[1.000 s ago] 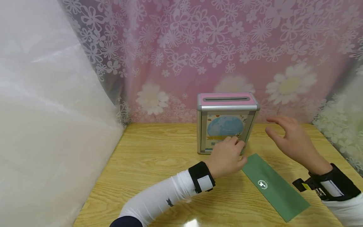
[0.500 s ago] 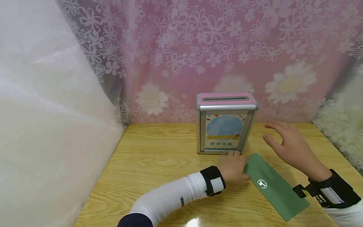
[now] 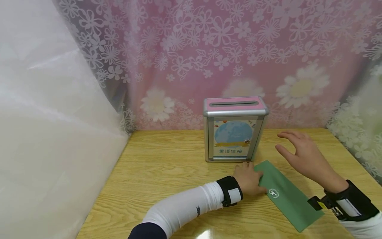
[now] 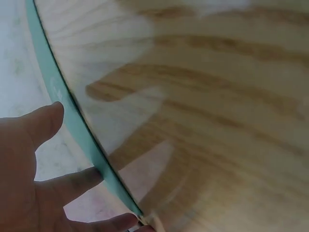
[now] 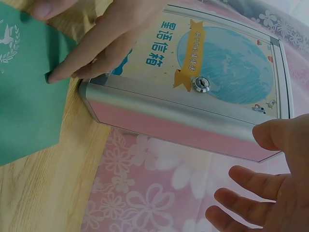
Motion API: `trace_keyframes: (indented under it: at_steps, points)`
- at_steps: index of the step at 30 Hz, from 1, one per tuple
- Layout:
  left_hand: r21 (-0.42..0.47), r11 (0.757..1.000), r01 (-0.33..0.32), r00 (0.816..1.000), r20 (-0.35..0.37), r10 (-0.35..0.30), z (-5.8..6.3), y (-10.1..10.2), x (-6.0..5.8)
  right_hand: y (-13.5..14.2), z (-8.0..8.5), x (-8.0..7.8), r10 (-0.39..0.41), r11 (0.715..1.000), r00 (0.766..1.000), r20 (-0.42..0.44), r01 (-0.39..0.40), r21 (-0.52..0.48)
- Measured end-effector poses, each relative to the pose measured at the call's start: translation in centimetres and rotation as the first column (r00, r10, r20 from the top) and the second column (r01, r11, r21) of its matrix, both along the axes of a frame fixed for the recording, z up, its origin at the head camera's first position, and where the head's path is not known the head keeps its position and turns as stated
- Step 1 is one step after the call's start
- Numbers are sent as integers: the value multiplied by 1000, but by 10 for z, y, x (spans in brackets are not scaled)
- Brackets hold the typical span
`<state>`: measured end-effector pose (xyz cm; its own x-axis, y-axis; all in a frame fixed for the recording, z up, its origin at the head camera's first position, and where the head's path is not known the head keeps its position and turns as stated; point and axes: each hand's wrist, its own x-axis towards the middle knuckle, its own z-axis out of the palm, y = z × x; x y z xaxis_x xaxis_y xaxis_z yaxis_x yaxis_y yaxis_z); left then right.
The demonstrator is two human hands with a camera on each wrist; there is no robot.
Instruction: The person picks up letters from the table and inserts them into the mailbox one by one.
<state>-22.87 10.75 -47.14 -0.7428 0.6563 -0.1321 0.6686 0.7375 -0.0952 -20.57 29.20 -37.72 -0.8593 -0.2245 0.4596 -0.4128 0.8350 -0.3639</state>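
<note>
A long green envelope with a white round emblem lies slantwise on the table, in front of and to the right of an upright silver-framed letter box. My left hand is low at the envelope's far left end with its fingers spread. In the right wrist view, one left fingertip touches the envelope; the thumb is cut off by the frame. The left wrist view shows the envelope nearly edge-on by these fingers. My right hand hovers right of the box, fingers apart and holding nothing.
The box has a pink top with a slot and a lock on its front. Wood-grain table extends to the left. A pink flowered curtain hangs behind, and a white sheet stands at the left.
My left hand has come down from before the box's front to the envelope, moving right and towards me, and its fingers have spread. The right hand has lowered slightly.
</note>
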Motion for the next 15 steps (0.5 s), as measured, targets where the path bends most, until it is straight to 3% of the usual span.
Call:
trace_keyframes:
  at_steps: [8,12,15]
  points:
    - [28,999,19,999,-48,-17,-3,-4,-4,-4,-3,-4,22,1000,1000,16,-22,-8]
    - [31,999,31,998,-51,-30,-3,3,-3,3,-4,2,-6,1000,999,45,6,-3]
    - [30,999,-15,999,-35,16,-3,3,-4,2,-6,0,-25,1000,997,69,24,12]
